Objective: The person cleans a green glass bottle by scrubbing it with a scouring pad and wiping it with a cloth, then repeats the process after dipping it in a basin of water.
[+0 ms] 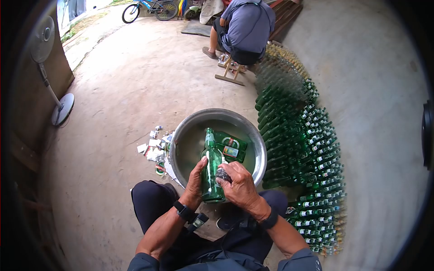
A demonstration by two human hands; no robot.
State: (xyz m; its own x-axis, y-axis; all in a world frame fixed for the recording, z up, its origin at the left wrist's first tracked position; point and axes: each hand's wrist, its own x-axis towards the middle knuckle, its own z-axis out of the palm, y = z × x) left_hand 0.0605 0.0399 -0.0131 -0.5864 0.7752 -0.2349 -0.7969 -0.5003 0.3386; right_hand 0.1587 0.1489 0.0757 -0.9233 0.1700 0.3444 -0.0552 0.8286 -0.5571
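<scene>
My left hand (195,183) is closed around the side of a green glass bottle (210,174), which is tilted with its neck pointing away from me over a metal basin (179,128). In my right hand (239,183) a dark, rough scouring pad (223,175) is pinched and pressed against the bottle's side. White label remnants show near the pad. Inside the basin, in cloudy water, lie more green bottles (232,145) with labels on them. The bottle in my hands partly hides them.
Rows of green bottles (282,144) stand along the right. Torn label scraps (153,149) litter the floor left of the basin. Farther off, a person (247,27) sits on a low wooden stool (230,77). A standing fan (45,40) is at the left wall; a blue bicycle (151,8) stands behind.
</scene>
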